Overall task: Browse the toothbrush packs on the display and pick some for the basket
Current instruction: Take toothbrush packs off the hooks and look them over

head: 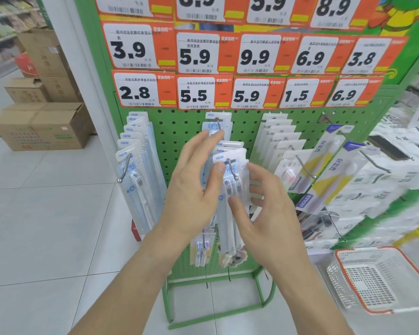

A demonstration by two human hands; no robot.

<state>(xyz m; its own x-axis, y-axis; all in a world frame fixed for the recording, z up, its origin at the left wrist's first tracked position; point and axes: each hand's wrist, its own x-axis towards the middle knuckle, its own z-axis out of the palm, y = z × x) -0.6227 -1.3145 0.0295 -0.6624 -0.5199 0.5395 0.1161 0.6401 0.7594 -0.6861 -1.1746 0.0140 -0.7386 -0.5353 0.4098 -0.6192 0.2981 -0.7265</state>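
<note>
Toothbrush packs hang on hooks of a green pegboard display (179, 131) under orange price tags. The middle hook carries several clear packs marked NEW, and the front pack (230, 189) holds grey-bristled brushes. My left hand (191, 187) pinches the front packs, with its thumb on the front face and straight fingers reaching behind them. My right hand (266, 211) sits to the right with fingers loosely spread; its thumb touches the pack's lower front and a fingertip touches its right edge. A white basket with a red rim (348, 252) stands on the floor at the lower right.
More packs hang on the left hook (136, 165), on the right hooks (283, 151), and yellow-and-white ones (329, 170) further right. Smaller packs (203, 247) hang lower. Cardboard boxes (41, 126) sit on the floor at the left; wrapped tissue packs (397, 180) are stacked at the right.
</note>
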